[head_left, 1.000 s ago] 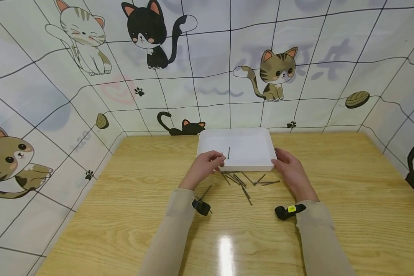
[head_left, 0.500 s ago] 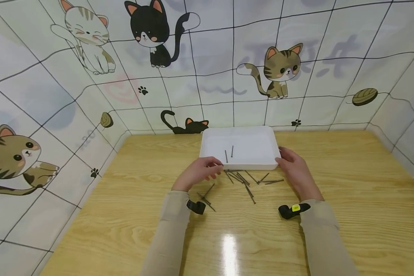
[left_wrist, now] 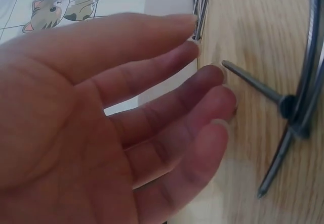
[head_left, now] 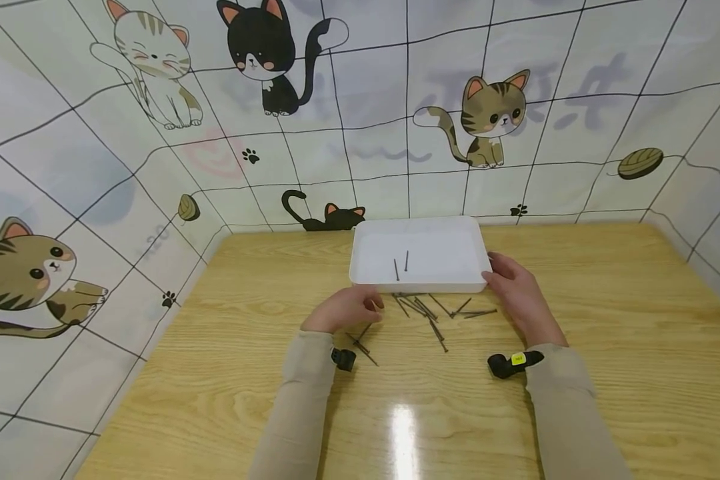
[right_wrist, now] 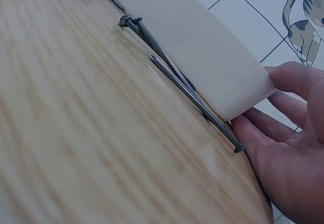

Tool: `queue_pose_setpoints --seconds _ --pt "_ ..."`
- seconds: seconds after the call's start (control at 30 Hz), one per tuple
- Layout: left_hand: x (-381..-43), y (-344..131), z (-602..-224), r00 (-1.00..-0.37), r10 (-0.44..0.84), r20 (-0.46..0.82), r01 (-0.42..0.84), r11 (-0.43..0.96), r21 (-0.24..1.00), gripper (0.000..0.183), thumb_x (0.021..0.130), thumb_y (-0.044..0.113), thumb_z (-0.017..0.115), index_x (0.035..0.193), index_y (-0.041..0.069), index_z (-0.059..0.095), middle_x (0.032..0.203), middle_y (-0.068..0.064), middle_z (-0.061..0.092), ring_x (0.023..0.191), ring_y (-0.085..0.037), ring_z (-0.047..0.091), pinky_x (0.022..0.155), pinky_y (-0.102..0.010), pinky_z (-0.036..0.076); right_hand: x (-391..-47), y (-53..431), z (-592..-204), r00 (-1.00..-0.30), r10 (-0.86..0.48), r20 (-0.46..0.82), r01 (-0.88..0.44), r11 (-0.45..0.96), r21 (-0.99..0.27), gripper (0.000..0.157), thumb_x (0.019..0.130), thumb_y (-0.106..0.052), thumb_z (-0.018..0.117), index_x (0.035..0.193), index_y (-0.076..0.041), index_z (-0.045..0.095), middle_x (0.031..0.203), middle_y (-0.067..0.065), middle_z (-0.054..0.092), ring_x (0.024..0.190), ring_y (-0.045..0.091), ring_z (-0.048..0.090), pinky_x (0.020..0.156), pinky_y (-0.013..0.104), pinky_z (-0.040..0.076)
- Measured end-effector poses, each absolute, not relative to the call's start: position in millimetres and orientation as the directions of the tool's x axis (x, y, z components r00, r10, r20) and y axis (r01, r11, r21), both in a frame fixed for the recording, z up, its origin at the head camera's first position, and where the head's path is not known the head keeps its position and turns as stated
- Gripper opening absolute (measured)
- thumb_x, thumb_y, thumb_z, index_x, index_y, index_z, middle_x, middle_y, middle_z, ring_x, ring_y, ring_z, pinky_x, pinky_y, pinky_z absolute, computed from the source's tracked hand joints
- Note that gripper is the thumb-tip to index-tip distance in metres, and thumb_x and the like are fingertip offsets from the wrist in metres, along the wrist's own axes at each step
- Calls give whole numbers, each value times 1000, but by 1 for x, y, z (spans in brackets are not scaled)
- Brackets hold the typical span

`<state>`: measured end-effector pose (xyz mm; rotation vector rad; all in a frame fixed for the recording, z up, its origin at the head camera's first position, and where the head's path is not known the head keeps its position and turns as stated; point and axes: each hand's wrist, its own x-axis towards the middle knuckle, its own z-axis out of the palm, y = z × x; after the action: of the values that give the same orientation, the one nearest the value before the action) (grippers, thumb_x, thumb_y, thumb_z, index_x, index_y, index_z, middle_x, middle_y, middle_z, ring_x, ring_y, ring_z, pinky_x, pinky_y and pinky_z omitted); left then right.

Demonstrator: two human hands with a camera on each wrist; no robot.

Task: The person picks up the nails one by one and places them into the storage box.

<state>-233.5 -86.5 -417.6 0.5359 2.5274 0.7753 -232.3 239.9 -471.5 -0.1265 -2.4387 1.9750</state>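
Note:
In the head view, a shallow white tray (head_left: pixel 420 288) sits at the back of the table with two nails (head_left: pixel 406 261) inside. My left hand (head_left: pixel 345 309) hovers just off its front left corner, fingers loosely bent and holding nothing. Below that hand, a few crossed nails (left_wrist: pixel 273 87) lie on the wood, close to the fingertips in the left wrist view. My right hand (head_left: pixel 519 293) holds the tray's front right corner between thumb and fingers (right_wrist: pixel 296 77). Several loose nails (head_left: pixel 423 308) are scattered along the tray's front side, some near the right thumb.
The wooden table (head_left: pixel 216 400) runs back to a wall covering (head_left: pixel 384 100) printed with cats and grid lines. Black wrist cameras (head_left: pixel 507 365) are strapped at both sleeves.
My left hand has let go of a nail inside the tray, then drawn back over the front rim toward the table. My right hand stays at the tray corner.

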Motion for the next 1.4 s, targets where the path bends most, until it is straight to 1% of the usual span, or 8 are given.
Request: queue_pose_setpoints --seconds 0.17,0.33,0.43,0.73,0.83,0.97,1.1,1.4 --pt "-233 -89 -416 -826 481 -295 249 780 574 21 85 20 65 105 13 62 99 1 61 85 -13 56 74 -31 46 -233 240 -470 -996 51 -70 78 178 -981 64 93 -30 54 147 -15 23 150 10 26 136 25 27 109 42 25" --pt "-230 -90 -412 -856 409 -317 253 865 433 9 83 22 68 86 15 64 85 3 61 71 -12 51 63 -27 42 -233 241 -471 -996 49 -78 85 180 -980 65 93 -32 54 147 -16 23 150 9 26 136 24 27 108 42 25" --pt "-227 -89 -411 -863 372 -342 240 897 371 9 81 22 69 78 15 64 78 5 60 64 -11 49 57 -25 40 -233 242 -472 -996 52 -77 85 189 -978 65 92 -33 54 147 -17 23 150 9 27 136 24 27 108 42 25" --pt "-225 -85 -416 -861 399 -315 297 898 325 6 78 16 68 73 14 66 71 5 59 58 -9 47 53 -23 39 -233 243 -474 -997 42 -60 67 193 -979 65 93 -33 53 147 -15 23 149 11 27 135 26 29 107 42 28" --pt "-224 -82 -416 -872 387 -301 305 909 284 17 79 12 65 63 14 60 61 6 51 54 -9 41 51 -22 35 -233 243 -473 -997 48 -67 75 190 -979 64 93 -33 54 147 -15 24 149 10 28 135 25 30 107 43 27" --pt "-221 -73 -414 -893 352 -281 308 932 191 38 86 18 61 52 15 44 51 4 37 48 -12 34 48 -24 32 -234 243 -473 -996 51 -71 80 196 -977 64 93 -33 54 146 -16 24 150 9 27 135 24 29 108 43 27" --pt "-218 -63 -415 -909 327 -260 300 944 139 43 88 22 58 50 16 39 49 3 34 46 -13 35 45 -25 33 -233 243 -472 -997 49 -62 71 215 -974 64 92 -35 54 146 -16 24 150 9 27 136 23 28 108 42 27" --pt "-218 -61 -421 -930 306 -202 279 948 151 33 86 11 52 56 15 41 53 2 38 48 -14 37 44 -27 33 -233 243 -473 -997 44 -67 75 197 -978 64 93 -33 54 146 -15 24 150 9 27 135 23 28 108 42 27"
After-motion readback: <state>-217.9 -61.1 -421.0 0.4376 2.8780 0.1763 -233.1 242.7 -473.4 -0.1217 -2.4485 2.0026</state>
